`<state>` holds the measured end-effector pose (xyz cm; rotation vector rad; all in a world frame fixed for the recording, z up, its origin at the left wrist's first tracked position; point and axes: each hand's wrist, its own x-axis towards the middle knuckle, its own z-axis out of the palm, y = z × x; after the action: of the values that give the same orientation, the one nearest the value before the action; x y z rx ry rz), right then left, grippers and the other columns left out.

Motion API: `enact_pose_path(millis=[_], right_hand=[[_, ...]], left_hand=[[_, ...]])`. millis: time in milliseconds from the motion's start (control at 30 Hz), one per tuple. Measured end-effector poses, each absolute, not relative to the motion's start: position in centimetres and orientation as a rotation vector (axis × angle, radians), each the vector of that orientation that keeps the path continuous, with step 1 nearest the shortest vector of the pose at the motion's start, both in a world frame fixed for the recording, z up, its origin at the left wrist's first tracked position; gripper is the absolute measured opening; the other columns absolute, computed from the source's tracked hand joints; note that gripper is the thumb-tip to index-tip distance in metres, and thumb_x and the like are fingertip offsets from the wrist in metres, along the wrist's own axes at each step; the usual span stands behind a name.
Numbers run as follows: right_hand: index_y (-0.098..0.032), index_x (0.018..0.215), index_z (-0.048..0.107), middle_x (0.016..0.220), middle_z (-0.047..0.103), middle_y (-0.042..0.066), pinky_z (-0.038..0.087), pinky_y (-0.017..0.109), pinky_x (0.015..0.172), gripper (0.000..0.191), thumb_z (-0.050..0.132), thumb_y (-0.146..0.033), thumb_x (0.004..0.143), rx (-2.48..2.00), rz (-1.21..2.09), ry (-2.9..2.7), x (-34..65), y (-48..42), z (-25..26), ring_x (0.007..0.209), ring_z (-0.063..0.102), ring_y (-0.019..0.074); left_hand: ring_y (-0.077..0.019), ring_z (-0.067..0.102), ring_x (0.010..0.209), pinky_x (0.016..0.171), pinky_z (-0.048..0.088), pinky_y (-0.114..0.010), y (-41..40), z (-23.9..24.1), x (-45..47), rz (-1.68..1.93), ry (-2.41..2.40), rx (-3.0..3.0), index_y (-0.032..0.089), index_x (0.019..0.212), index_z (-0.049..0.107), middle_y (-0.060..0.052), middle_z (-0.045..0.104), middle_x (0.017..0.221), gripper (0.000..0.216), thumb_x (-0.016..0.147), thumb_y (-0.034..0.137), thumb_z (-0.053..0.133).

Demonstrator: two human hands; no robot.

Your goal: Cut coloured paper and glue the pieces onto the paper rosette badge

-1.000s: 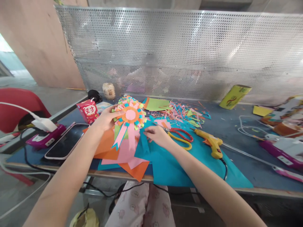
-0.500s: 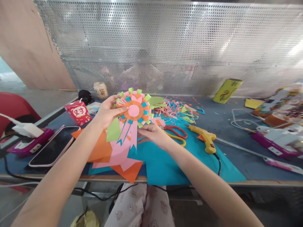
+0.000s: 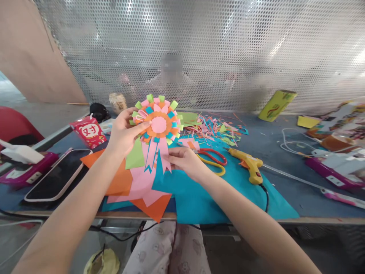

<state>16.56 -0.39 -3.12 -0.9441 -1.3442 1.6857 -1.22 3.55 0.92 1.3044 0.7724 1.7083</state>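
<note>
A layered paper rosette (image 3: 158,125) in pink, orange, blue and green is held up over the table, its pink and blue ribbon tails hanging down. My left hand (image 3: 124,131) grips its left edge, thumb across the front and fingers behind. With fingertips and thumb closed, my right hand (image 3: 185,161) pinches the right pink tail (image 3: 164,156). Beneath lie orange paper (image 3: 121,180), pink paper (image 3: 139,188), a green piece (image 3: 135,155) and large blue sheets (image 3: 199,198). Scissors (image 3: 213,160) with red and yellow handles rest just beyond my right hand.
A yellow glue gun (image 3: 248,163) lies to the right, its cord crossing the blue paper. Paper shreds (image 3: 213,129) are heaped behind. At left are a phone (image 3: 58,175), a red packet (image 3: 88,131) and a purple power strip (image 3: 31,169). A perforated metal panel (image 3: 222,57) stands at the back.
The rosette has risen slightly and shifted a little left in view. Its two tails now spread further apart, with my right hand's fingers on the right one.
</note>
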Motion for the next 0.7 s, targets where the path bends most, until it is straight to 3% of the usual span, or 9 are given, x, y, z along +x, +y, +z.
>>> enact_pose_path(millis=[133, 367, 500, 700], right_hand=[[-0.017, 0.074, 0.069, 0.054, 0.057, -0.005, 0.041, 0.021, 0.049, 0.016, 0.071, -0.029, 0.064, -0.933, 1.536, -1.465, 16.6, -0.3, -3.1, 0.046, 0.049, 0.0062], [-0.016, 0.072, 0.068, 0.06, 0.063, -0.003, 0.039, 0.021, 0.048, 0.015, 0.072, -0.023, 0.059, -1.054, 1.433, -1.38, 16.9, 0.1, -3.1, 0.049, 0.051, 0.0068], [-0.016, 0.069, 0.068, 0.05, 0.057, -0.006, 0.031, 0.019, 0.042, 0.01, 0.069, -0.024, 0.062, -0.987, 1.439, -1.452, 16.9, 0.1, -3.2, 0.042, 0.043, 0.0044], [-0.017, 0.073, 0.06, 0.06, 0.063, -0.005, 0.042, 0.021, 0.051, 0.023, 0.072, -0.012, 0.055, -1.122, 1.494, -1.214, 16.7, 0.1, -2.8, 0.054, 0.057, 0.0087]], left_hand=[[-0.0132, 0.065, 0.07, 0.064, 0.056, -0.025, 3.7, 0.7, -1.5, 1.755, 0.761, 1.288, 0.019, 0.088, 0.06, 0.002, 0.066, 0.077, 0.044, 0.049, 0.014, 0.083], [-0.0109, 0.062, 0.062, 0.052, 0.054, -0.023, 3.3, 0.5, -1.2, 1.779, 0.76, 1.218, 0.022, 0.083, 0.061, 0.005, 0.066, 0.07, 0.049, 0.042, 0.016, 0.087], [-0.0108, 0.062, 0.064, 0.058, 0.055, -0.025, 3.2, 0.4, -1.0, 1.799, 0.711, 1.25, 0.021, 0.083, 0.062, 0.005, 0.067, 0.07, 0.049, 0.041, 0.015, 0.087], [-0.0103, 0.062, 0.068, 0.064, 0.054, -0.025, 3.3, -0.3, -1.1, 1.844, 0.706, 1.362, 0.02, 0.088, 0.062, 0.004, 0.067, 0.078, 0.045, 0.049, 0.012, 0.084]])
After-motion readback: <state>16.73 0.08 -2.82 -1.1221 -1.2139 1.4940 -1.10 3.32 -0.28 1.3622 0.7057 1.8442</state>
